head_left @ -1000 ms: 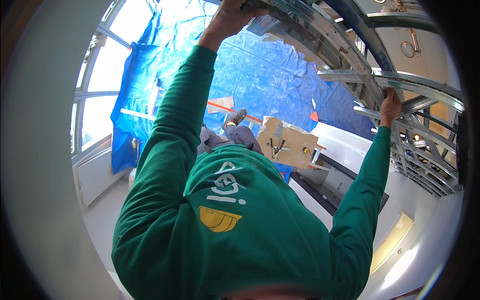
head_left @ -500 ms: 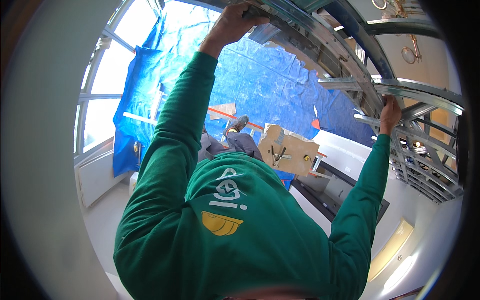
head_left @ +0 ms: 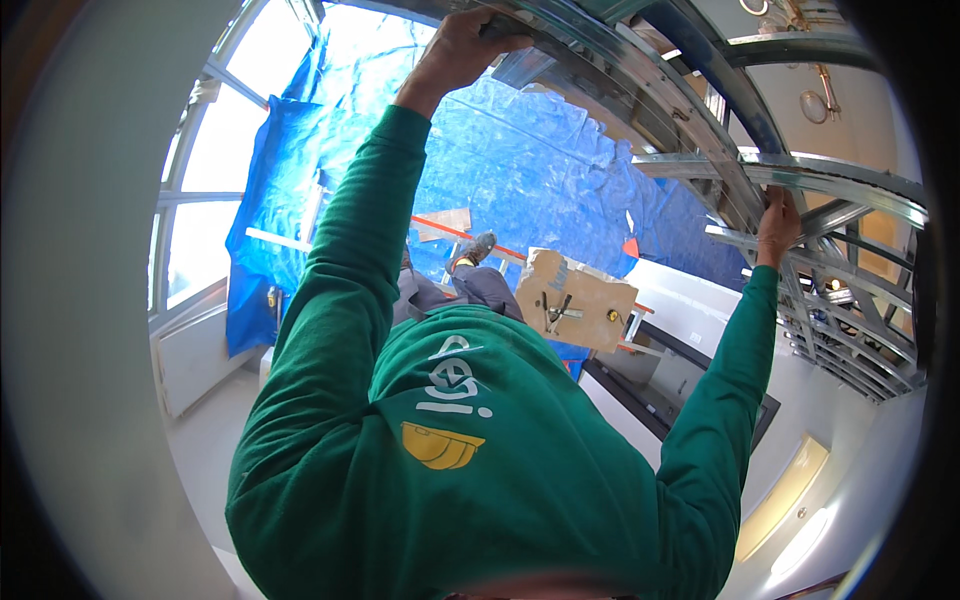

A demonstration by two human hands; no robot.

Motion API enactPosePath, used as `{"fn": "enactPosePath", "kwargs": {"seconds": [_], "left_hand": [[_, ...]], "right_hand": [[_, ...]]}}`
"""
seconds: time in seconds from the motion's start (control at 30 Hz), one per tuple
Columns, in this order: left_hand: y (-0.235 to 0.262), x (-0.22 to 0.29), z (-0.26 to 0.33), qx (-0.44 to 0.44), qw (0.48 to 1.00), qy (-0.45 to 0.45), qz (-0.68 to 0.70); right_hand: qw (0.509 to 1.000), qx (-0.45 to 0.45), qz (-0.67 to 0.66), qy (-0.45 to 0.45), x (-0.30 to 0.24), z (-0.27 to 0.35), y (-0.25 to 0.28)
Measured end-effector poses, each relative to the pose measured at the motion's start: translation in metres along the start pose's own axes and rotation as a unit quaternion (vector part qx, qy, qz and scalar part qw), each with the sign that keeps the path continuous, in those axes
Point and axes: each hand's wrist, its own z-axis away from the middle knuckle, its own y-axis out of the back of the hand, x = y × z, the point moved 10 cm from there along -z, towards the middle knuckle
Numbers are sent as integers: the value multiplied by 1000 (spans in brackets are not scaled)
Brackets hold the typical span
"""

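green sleeves (head_left: 345,260) reach up and forward in the head view, toward a metal frame (head_left: 650,80) that curves across the upper right, at both hands. the left hand (head_left: 460,50) is mostly closed, its fingers curled on the near edge of the frame. the right hand (head_left: 778,225) is bent up against a lower rail; its fingertips are hidden, so how far that grip is closed i cannot tell.

crossing bars crowd the space around and beyond the right hand. a brass fitting (head_left: 825,95) shows past them. below, between the arms, a tan board (head_left: 590,285) carries a dark tool (head_left: 556,310) and a small yellow thing (head_left: 613,316). beside the board, a shoe (head_left: 475,248) sits near an orange rail (head_left: 430,222).

creased blue sheeting (head_left: 530,150) covers the floor. bright windows (head_left: 210,145) line the left, and a lit strip (head_left: 800,545) glows lower right.
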Motion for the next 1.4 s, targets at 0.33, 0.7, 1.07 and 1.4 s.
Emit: {"fn": "enactPosePath", "kwargs": {"seconds": [0.33, 0.7, 1.07, 1.4], "left_hand": [[1, 24, 9, 2, 955, 4, -297], [4, 14, 9, 17, 965, 31, -261], [3, 13, 10, 21, 982, 33, -187], [3, 15, 8, 18, 964, 39, -264]], "right_hand": [[964, 174, -202, -25, -77, 139, 83], [892, -63, -323, 310, -376, 189, -4], [879, -87, -339, 323, -430, 142, -62], [875, -58, -344, 335, -415, 142, -41]]}}
